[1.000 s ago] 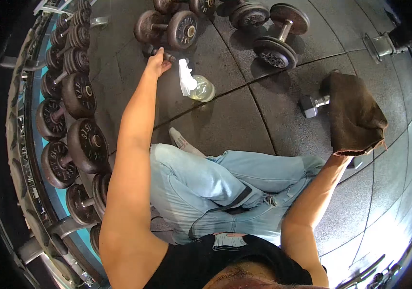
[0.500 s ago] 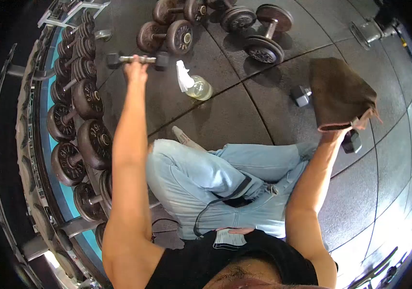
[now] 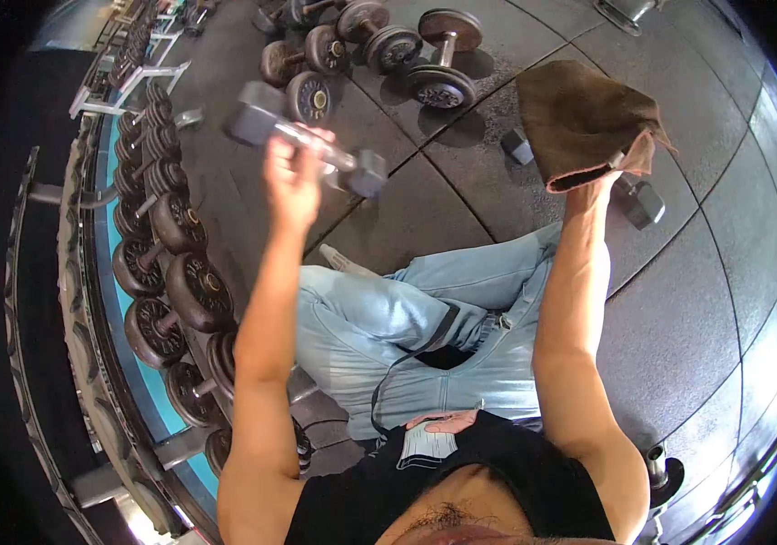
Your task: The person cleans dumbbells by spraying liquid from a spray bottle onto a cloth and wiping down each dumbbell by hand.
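Observation:
My left hand grips the handle of a small hex dumbbell, which is held tilted above the floor, its far end blurred. A brown cloth with a frayed reddish edge drapes over my right hand. The fingers there are mostly hidden by the cloth. Beneath the cloth, a second hex dumbbell lies on the floor; only its two ends show. The spray bottle seen earlier is hidden behind my left hand and the raised dumbbell.
Several round-plate dumbbells stand on the black tiled floor ahead. A long rack of dumbbells runs along my left side. My crossed legs in light jeans are just in front of me.
My left hand has lifted its dumbbell nearer and to the right, tilting it. The view has shifted, and the cloth now appears further left and higher. The spray bottle has become hidden.

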Demonstrator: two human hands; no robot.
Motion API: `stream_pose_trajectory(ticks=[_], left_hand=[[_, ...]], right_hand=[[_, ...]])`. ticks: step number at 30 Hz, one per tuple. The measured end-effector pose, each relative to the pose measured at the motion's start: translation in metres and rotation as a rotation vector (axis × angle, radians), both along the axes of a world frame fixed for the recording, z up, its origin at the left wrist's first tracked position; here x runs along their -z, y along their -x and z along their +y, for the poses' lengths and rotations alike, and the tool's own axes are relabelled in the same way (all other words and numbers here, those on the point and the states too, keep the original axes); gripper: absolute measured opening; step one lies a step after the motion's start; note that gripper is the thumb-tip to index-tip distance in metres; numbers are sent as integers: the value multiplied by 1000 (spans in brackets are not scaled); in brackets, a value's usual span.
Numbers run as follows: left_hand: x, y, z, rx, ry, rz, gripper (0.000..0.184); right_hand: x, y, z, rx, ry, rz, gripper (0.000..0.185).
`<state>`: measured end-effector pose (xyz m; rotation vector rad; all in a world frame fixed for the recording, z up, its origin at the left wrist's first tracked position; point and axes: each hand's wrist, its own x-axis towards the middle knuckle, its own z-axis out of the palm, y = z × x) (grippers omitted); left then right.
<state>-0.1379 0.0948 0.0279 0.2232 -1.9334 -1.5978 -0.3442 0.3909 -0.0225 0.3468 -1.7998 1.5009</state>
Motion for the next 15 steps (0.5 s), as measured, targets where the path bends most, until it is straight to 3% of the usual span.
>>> stream_pose_trajectory(ticks=[2, 6, 8, 10, 13, 15], left_hand=[[49, 10, 18, -89, 187, -68, 24], [128, 25, 39, -102, 144, -122, 29], [144, 24, 52, -216, 233, -235, 24], [144, 27, 61, -272, 299, -172, 20], [149, 24, 62, -317, 415, -287, 27], [149, 21, 68, -335, 362, -388, 29]], right_hand=[[1, 5, 5, 23, 14, -7, 55], [4, 5, 3, 30, 34, -33, 55], [9, 6, 1, 20, 34, -52, 55], [19, 8, 3, 2, 33, -77, 55], [32, 12, -2, -65, 46, -107, 55], [32, 7, 0, -96, 66, -106, 55]])
